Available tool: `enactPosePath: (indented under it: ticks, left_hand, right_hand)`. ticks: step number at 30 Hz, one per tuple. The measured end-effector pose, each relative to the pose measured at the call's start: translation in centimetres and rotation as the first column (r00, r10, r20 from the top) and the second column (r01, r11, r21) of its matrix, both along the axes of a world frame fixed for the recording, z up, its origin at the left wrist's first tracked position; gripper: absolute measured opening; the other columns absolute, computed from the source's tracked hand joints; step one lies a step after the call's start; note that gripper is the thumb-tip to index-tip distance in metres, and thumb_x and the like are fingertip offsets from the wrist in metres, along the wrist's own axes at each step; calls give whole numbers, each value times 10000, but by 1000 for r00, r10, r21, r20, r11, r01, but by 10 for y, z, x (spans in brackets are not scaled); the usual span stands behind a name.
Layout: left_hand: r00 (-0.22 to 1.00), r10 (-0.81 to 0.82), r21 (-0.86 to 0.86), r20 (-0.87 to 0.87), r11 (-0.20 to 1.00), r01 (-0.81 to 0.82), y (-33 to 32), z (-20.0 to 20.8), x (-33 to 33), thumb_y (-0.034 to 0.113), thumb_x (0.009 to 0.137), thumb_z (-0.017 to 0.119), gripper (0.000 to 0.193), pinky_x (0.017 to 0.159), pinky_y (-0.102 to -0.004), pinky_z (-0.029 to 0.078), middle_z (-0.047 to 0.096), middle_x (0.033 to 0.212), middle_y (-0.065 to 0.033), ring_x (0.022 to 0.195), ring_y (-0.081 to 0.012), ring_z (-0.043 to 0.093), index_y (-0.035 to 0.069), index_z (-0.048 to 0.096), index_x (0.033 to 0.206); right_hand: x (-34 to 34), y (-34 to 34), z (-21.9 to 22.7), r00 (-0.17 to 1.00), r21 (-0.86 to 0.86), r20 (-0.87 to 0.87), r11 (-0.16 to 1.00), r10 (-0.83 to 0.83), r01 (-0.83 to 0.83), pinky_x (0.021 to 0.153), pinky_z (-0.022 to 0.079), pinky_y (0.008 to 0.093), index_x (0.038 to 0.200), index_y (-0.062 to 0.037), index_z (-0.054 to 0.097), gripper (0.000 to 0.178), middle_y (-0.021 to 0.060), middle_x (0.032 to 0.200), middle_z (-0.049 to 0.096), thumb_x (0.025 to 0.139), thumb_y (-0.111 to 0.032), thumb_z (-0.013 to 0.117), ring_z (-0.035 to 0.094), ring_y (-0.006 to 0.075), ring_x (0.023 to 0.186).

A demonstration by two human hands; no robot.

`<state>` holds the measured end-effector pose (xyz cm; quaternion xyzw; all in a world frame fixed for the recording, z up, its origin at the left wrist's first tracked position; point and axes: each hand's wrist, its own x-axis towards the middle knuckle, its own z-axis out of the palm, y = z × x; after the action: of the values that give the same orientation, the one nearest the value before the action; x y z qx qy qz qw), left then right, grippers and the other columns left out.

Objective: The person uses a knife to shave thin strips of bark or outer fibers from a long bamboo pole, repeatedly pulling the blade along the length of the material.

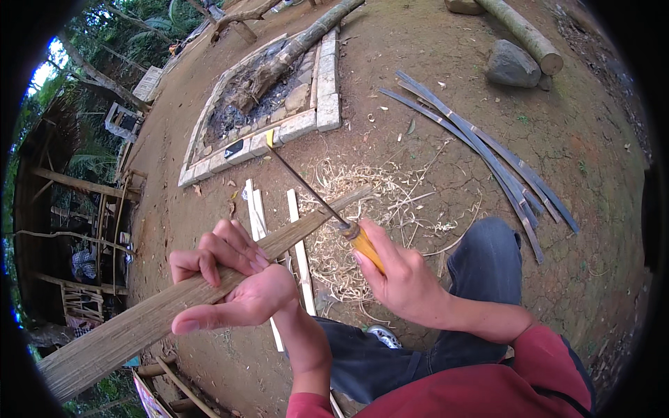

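My left hand [263, 296] is closed round a long, flat strip of wood or bamboo [118, 338], its thumb stretched out along the near side. The strip slants from the lower left up toward the middle, tapering at its far end. In my right hand [408, 282] is a knife [364, 245], gripped by its orange-yellow handle. Its thin dark blade [303, 184] points up and left and crosses over the strip's far part; whether the two touch I cannot tell. Curly pale shavings [341, 272] lie heaped on the ground below. Pale split strips [300, 240] rest beside them.
Several long dark strips [488, 153] lie on the bare earth to the right. Ahead, a stone-edged fire pit [327, 104] holds ash and a log [306, 36]. A dark flat object [234, 148] sits on its edge. A grey rock [512, 64] supports another log [523, 35].
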<state>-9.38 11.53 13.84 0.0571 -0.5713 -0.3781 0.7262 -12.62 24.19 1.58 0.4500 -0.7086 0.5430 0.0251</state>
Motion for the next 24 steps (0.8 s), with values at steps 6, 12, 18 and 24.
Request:
enactPosePath:
  ticks: [6, 12, 18, 24]
  left_hand:
    - [1000, -24, -10, 11, 1000, 24, -8, -3, 9, 735, 894, 179, 639, 381, -200, 145, 217, 433, 17, 386, -63, 169, 140, 225, 668]
    - [1000, -15, -21, -2, 1000, 15, 2, -1, -3, 755, 878, 175, 656, 370, -184, 157, 227, 422, 16, 366, -60, 186, 139, 233, 661]
    - [997, -72, -11, -5, 997, 72, -4, -2, 2, 770, 865, 182, 668, 369, -179, 162, 231, 424, 15, 362, -59, 188, 136, 236, 664]
    - [996, -81, -26, -24, 996, 80, -2, -3, 0, 765, 869, 171, 662, 371, -177, 165, 233, 426, 17, 369, -57, 189, 138, 240, 668]
  right_hand:
    - [-5, 11, -14, 966, 399, 254, 915, -45, -62, 448, 491, 467, 1150, 46, 402, 280, 186, 555, 586, 965, -143, 493, 633, 369, 521]
    - [-3, 3, -3, 971, 291, 234, 950, 47, -116, 455, 486, 467, 1069, 34, 398, 237, 203, 574, 582, 963, -152, 501, 626, 388, 537]
    - [-2, 7, 20, 993, 163, 116, 985, 33, -51, 468, 517, 457, 1011, 31, 409, 205, 194, 574, 589, 959, -144, 504, 632, 390, 549]
    - [-3, 7, -10, 960, 417, 279, 902, -7, -114, 485, 466, 491, 1020, 31, 447, 229, 235, 605, 585, 935, -156, 549, 619, 423, 579]
